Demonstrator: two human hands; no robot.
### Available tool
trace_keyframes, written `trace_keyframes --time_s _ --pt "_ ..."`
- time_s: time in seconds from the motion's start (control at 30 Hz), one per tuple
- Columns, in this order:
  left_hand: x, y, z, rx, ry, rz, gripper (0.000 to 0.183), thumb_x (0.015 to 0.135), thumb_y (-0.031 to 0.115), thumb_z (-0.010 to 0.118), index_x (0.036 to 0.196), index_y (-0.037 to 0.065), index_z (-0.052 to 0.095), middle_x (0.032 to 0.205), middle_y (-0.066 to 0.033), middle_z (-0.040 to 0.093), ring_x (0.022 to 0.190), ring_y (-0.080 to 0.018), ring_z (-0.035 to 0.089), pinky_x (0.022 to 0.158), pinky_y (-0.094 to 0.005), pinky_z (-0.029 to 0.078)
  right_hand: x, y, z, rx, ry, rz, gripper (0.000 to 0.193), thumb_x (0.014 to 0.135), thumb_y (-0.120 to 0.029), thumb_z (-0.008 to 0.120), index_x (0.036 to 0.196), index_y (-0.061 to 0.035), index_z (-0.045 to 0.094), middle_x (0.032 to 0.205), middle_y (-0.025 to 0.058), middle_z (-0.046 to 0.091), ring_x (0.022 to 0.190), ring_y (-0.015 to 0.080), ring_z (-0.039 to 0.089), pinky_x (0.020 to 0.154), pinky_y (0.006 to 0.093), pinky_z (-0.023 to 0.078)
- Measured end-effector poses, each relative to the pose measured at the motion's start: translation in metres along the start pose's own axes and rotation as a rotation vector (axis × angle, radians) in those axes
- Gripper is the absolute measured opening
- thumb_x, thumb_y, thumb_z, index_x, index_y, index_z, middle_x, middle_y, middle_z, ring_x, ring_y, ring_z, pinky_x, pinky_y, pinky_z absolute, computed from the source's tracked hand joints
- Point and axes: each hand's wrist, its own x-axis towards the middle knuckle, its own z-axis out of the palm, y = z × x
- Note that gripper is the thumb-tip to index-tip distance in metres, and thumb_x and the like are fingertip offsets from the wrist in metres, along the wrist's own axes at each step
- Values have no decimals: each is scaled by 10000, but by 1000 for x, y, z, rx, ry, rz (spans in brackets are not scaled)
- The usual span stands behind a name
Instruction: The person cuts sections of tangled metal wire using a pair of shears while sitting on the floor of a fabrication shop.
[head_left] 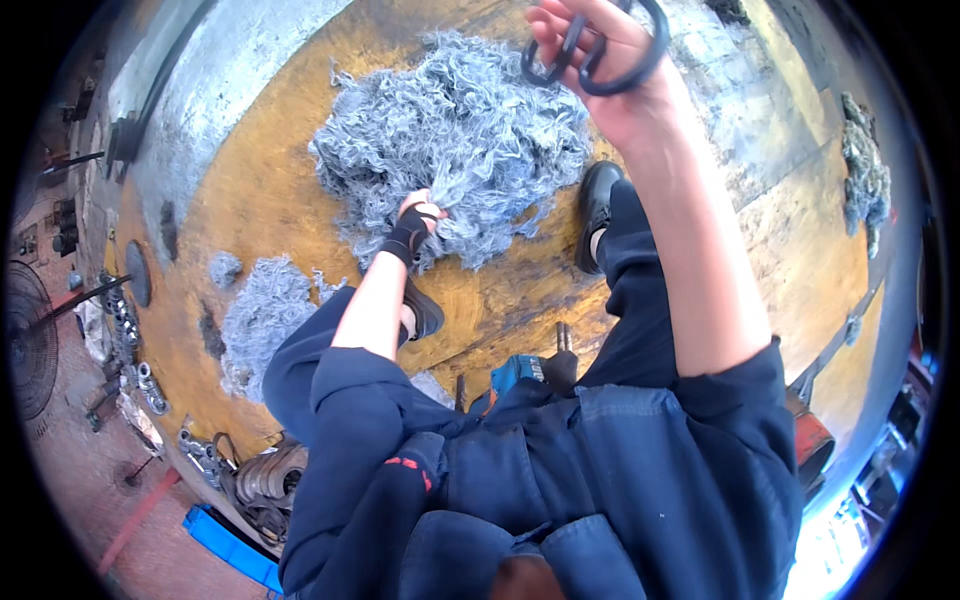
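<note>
Clamping gray thread heap [455, 125] at its near edge in left hand [421, 210]; probably steadying loose strands. Gripping black scissors [605, 91] in right hand [622, 45], well apart, likely for ready access.

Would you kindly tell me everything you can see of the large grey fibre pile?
The large grey fibre pile is a loose, uneven heap of tangled, wispy strands, textile-like, pale to bluish grey, with ragged edges. It lies on the yellow-brown surface, its right edge near the right shoe. The left grip touches its near side; whether it pinches strands is unclear.
</note>
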Motion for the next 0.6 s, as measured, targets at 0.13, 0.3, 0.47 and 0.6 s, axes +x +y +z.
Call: trace_keyframes --time_s 0.13,0.3,0.47,0.6 --pt "-47 50 -93 -539 -44 220 367 657 29 574 1019 -5 620 959 -69 652 885 -169 592 821 -288 455 -5 3 -1 -41 -29 -93 209 771 -141 694 843 -10 548 721 73 602 589 133 583 513 226 471" --pt "-154 125 -210 -620 281 313 366 759 18 617 1120 -11 570 1022 -80 628 922 -185 594 842 -316 451 -14 16 1 -445 -205 -349 401 745 -309 732 891 34 587 847 134 636 757 149 632 682 243 500" --pt "-219 162 -249 -848 300 249 377 786 -2 580 1160 -9 535 1058 -120 610 939 -240 602 858 -365 473 -10 32 13 -768 -251 -239 583 667 -420 775 963 52 598 890 162 641 778 154 615 713 253 501" --pt "-245 177 -258 -888 312 550 401 791 -29 552 1189 -13 510 1130 -138 580 1034 -259 568 919 -395 449 -4 46 20 -898 -210 -331 521 550 -482 825 522 -59 523 520 50 514 484 153 511 529 309 419"
